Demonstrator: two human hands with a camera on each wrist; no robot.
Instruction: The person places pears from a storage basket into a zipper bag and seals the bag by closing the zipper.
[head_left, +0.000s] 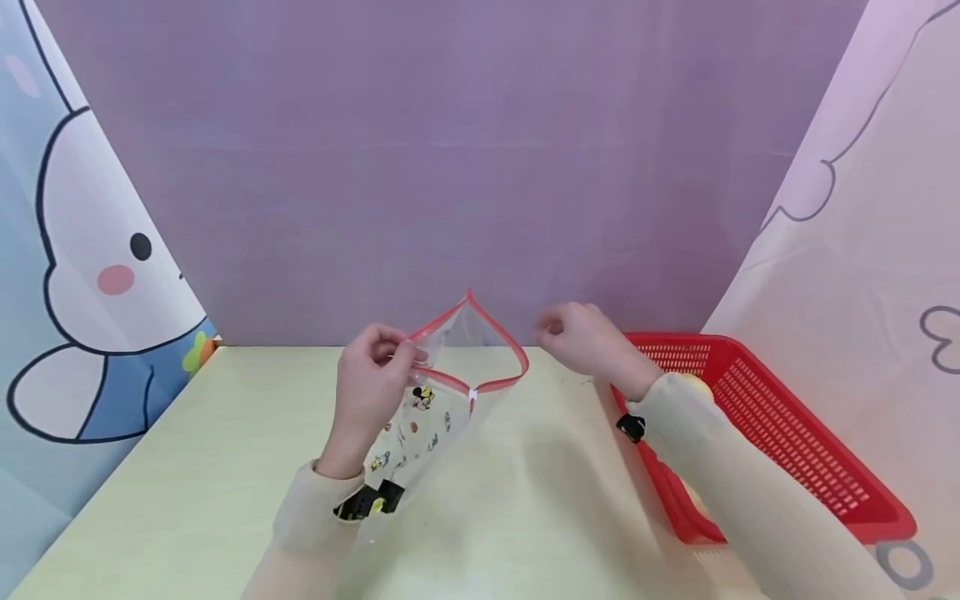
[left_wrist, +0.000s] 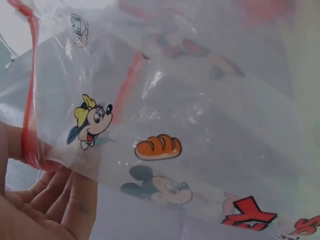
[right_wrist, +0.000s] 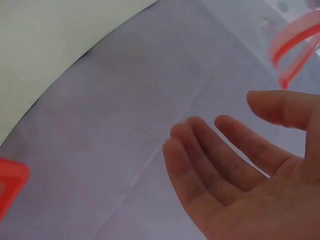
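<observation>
A clear zip bag (head_left: 424,417) with printed cartoon figures hangs over the table, its red-edged mouth spread wide. My left hand (head_left: 372,379) pinches the red edge at the left side of that mouth. In the left wrist view the fingers (left_wrist: 75,200) sit at the red strip, and the bag (left_wrist: 210,115) fills most of the picture. A white slider (head_left: 473,393) shows on the near edge. To the right of the mouth is my right hand (head_left: 588,343), apart from the bag. The right wrist view shows its fingers (right_wrist: 187,170) loosely bent and holding nothing.
A red plastic basket (head_left: 795,433) stands on the right of the pale table (head_left: 187,433). Something yellowish (head_left: 699,385) lies inside, partly hidden by the right forearm. A purple backdrop (head_left: 450,150) rises behind the table, with printed cloth panels on both sides.
</observation>
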